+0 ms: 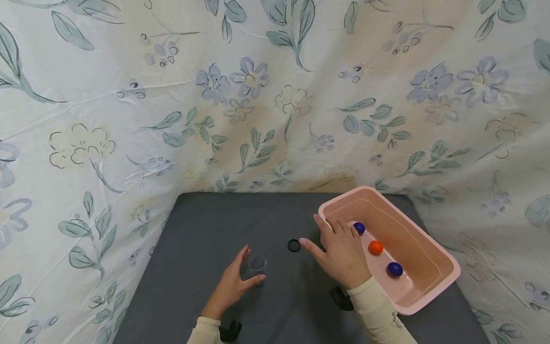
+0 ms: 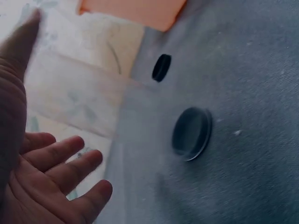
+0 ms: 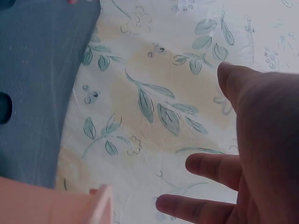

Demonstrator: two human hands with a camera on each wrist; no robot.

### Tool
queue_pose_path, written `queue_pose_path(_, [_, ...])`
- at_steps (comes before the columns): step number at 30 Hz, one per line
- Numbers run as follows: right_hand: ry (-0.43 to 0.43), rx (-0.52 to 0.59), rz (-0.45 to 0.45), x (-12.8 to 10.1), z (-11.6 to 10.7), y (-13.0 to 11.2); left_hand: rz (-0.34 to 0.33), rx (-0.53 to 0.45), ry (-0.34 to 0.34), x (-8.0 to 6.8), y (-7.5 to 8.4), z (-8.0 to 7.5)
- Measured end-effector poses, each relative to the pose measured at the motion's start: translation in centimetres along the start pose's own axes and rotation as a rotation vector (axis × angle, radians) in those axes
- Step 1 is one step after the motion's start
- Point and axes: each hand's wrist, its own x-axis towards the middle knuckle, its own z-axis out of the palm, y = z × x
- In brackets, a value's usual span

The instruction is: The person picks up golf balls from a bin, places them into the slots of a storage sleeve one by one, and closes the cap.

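- Reaching over a dark grey table (image 1: 206,224), a person's left hand (image 1: 234,282) cups loosely around a small clear cup (image 1: 258,264), fingers spread and relaxed; thumb and fingers flank the cup, and actual contact cannot be told.
- Seen from the left wrist, the clear cup (image 2: 190,133) stands apart from the open palm (image 2: 42,177), with bare table between them.
- Hovering just right of it, the right hand (image 1: 341,251) lies flat with fingers straight and spread, index finger pointing toward a small black cap (image 1: 294,245).
- That cap lies flat on the table, just beyond and to the right of the cup, between the two hands; the right fingertip is nearer to it than the left hand is.
- Behind the right hand sits a pink tub (image 1: 434,248), long axis running from far left to near right, its near corner close to the table's right edge.
- Inside the tub, two blue balls (image 1: 358,228) (image 1: 394,269) and an orange ball (image 1: 375,247) lie in a row.
- Flowered cloth (image 1: 258,95) walls in the table on three sides; open room remains at the left and far centre.
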Motion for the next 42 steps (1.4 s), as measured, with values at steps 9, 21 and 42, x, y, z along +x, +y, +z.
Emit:
queue_pose_path(9, [0.025, -0.022, -0.038, 0.5, -0.9, 0.8, -0.041, 0.046, -0.006, -0.2, -0.9, 1.6])
queue_pose_path(21, [0.050, -0.020, -0.101, 1.8, -2.8, 4.0, 0.168, 0.133, 0.130, 0.1, 0.7, 1.7])
queue_pose_path(42, [-0.205, 0.056, -0.024, 5.9, -3.8, 13.6, 0.244, 0.125, 0.209, 0.8, 4.4, 0.5])
